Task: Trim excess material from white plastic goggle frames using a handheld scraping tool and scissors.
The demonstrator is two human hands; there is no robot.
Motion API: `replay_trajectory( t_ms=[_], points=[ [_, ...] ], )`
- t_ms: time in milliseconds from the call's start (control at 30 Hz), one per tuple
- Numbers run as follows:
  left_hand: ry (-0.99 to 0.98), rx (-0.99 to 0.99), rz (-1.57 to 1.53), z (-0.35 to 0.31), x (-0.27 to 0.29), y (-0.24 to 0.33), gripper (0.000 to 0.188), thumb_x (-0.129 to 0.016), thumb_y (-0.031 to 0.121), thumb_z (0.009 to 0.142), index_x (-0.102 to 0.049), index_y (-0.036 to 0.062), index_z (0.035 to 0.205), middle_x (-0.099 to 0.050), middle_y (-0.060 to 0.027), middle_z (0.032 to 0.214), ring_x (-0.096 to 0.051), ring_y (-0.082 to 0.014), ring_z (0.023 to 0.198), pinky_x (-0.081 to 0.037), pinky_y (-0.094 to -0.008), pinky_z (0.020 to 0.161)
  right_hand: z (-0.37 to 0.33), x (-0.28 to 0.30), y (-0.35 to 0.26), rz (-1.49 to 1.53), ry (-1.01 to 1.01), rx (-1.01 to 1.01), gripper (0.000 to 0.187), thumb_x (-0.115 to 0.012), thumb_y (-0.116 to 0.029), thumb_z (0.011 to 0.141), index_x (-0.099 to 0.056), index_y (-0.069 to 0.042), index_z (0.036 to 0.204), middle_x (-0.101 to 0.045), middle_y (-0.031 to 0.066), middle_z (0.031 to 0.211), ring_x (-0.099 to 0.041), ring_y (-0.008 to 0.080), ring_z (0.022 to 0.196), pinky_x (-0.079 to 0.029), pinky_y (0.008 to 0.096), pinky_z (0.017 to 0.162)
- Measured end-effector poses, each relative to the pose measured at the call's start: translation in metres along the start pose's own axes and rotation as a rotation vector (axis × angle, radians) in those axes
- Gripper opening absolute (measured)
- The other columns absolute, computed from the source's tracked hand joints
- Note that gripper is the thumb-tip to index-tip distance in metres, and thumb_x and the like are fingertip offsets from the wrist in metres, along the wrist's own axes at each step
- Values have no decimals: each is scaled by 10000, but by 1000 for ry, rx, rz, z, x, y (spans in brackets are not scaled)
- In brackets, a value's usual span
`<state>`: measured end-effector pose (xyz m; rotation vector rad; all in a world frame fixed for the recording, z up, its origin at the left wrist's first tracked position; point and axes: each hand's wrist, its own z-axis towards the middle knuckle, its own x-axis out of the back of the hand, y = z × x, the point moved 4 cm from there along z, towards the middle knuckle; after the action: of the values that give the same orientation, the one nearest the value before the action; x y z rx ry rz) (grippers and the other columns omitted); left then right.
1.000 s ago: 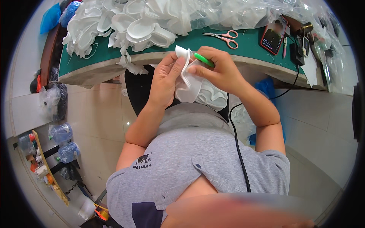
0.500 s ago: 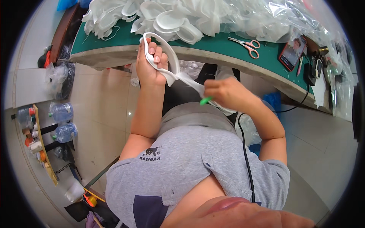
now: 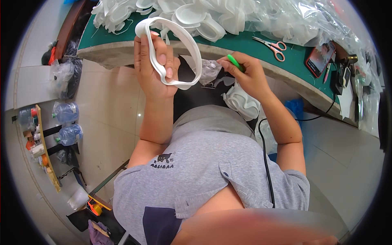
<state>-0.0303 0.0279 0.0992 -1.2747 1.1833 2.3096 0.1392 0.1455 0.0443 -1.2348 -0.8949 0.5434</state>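
Note:
My left hand (image 3: pixel 157 67) is closed around one side of a white, soft-looking oval band (image 3: pixel 197 53), raised just in front of the table edge. The band stands as an open loop with a folded, ridged rim. To its right my right hand (image 3: pixel 247 75) is closed, thumb and fingers pinched together, on a small bright green tool (image 3: pixel 236 63). Only the green part shows; its working end is hidden by my fingers. The two hands are apart. Below my right hand, a bundle of white curved pieces (image 3: pixel 243 102) lies by my lap.
A green-topped table (image 3: pixel 241 45) with a worn edge curves ahead, bearing a heap of white rounded pieces (image 3: pixel 190 14) and clear plastic (image 3: pixel 281 20). Pink-handled scissors (image 3: pixel 277 47), a phone (image 3: pixel 319 59) and a black cable (image 3: pixel 263 155) are on the right. Water bottles (image 3: pixel 67 112) stand left.
The white strip stretched between my hands no longer reaches my right hand. My left hand has raised and turned the band; my right hand has moved up toward the table edge.

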Motion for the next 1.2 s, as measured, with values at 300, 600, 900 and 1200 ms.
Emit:
replay_trajectory(
  t_ms=[300, 600, 900, 1200],
  points=[
    [14, 352, -36, -14, -25, -42, 485, -351, 425, 980, -479, 0, 1176, -543, -110, 808, -520, -166, 611, -410, -274, 528, -11, -23, -29, 540, -66, -181, 242, -631, -149, 871, -583, -21, 1070, -516, -59, 698, -350, -2, 513, -237, 171, 436],
    [-74, 325, 402, -32, -17, -59, 207, -572, 190, 933, -640, -6, 938, -616, -25, 938, -536, -83, 856, -410, -227, 802, -16, 12, -32, 507, 263, -63, 112, -637, -104, 854, -541, -56, 889, -546, -5, 653, -350, 16, 456, -232, 179, 415],
    [-107, 444, 471, -32, -15, -65, 215, -537, 233, 950, -583, 24, 947, -605, -24, 890, -538, -75, 802, -430, -219, 758, -22, 18, -28, 330, 122, -156, 150, -668, -133, 855, -591, -27, 928, -620, 25, 704, -376, 4, 483, -251, 172, 423],
    [11, 697, -73, -31, -16, -71, 171, -478, 227, 974, -518, 69, 923, -529, -9, 757, -444, -53, 534, -403, -219, 497, -24, 29, -79, -543, 250, 864, 245, -734, -12, 688, -670, 7, 923, -602, 103, 821, -603, 185, 637, -489, 258, 550]
  ],
)
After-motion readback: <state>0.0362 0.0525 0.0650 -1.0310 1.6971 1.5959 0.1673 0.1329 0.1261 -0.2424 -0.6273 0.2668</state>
